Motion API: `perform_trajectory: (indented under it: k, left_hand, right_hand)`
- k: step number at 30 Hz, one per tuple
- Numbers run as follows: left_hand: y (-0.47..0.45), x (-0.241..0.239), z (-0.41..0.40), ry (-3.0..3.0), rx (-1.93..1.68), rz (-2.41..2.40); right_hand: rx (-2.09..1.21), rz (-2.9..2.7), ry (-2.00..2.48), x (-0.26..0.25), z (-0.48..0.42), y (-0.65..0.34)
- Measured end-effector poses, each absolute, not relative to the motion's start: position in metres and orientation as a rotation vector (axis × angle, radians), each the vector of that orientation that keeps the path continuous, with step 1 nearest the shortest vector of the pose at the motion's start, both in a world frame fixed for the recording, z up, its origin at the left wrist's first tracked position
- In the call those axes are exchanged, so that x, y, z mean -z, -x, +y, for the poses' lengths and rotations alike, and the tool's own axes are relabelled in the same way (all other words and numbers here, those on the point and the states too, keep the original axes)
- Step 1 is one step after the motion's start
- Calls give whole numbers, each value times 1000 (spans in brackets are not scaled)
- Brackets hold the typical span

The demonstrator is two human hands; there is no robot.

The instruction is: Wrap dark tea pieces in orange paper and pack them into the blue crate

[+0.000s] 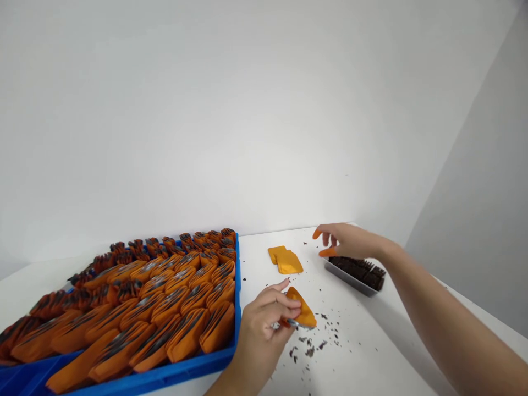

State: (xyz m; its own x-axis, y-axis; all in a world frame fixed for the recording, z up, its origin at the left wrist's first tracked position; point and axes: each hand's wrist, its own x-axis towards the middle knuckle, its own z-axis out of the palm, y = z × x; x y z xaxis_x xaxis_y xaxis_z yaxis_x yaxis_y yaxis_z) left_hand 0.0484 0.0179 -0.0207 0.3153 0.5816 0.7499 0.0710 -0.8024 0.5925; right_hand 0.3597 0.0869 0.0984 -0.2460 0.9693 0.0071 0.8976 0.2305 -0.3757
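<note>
My left hand (264,322) pinches a small gold foil pouch (304,311) between thumb and fingers, above the white table. The pouch is tilted, and a silvery edge shows along its lower side. My right hand (348,239) hovers at the near-left end of a clear plastic tub (348,278), which holds dark brown, ridged pieces (358,269). Orange finger covers sit on the thumb and index finger of that hand; these two are spread apart with nothing visible between them. Between the hands and farther back, several flat gold pouches (289,260) lie overlapping on the table.
A large blue crate (165,379) on the left is packed with rows of bundled orange pouches (181,297). Dark crumbs (310,351) are scattered over the white table (350,352). A white wall (264,110) stands directly behind.
</note>
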Motion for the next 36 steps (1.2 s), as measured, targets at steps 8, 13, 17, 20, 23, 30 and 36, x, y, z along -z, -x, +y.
perform_trajectory:
  k: [8, 13, 17, 20, 23, 30, 36]
  left_hand:
    - [-45, 19, 20, -2194, -1466, 702]
    - [-45, 24, 22, -2096, -1339, 838]
    - [-44, 28, 23, -2014, -1219, 972]
    - [-43, 30, 23, -1902, -1139, 1055]
    - [-45, 30, 23, -1803, -1109, 1079]
    - [-49, 22, 19, -1671, -1207, 1105]
    - [-52, 16, 17, -1677, -1287, 1131]
  right_hand:
    - [-594, -2154, 2403, -96, 129, -413]
    - [-736, -2307, 2194, -89, 130, -410]
    - [-799, -2279, 2273, -80, 137, -412]
    - [-786, -2277, 2274, -71, 144, -416]
    - [-797, -2318, 2195, -65, 148, -419]
    - [-742, -2359, 2099, -73, 145, -418]
    - [-653, -2359, 2010, -95, 132, -420]
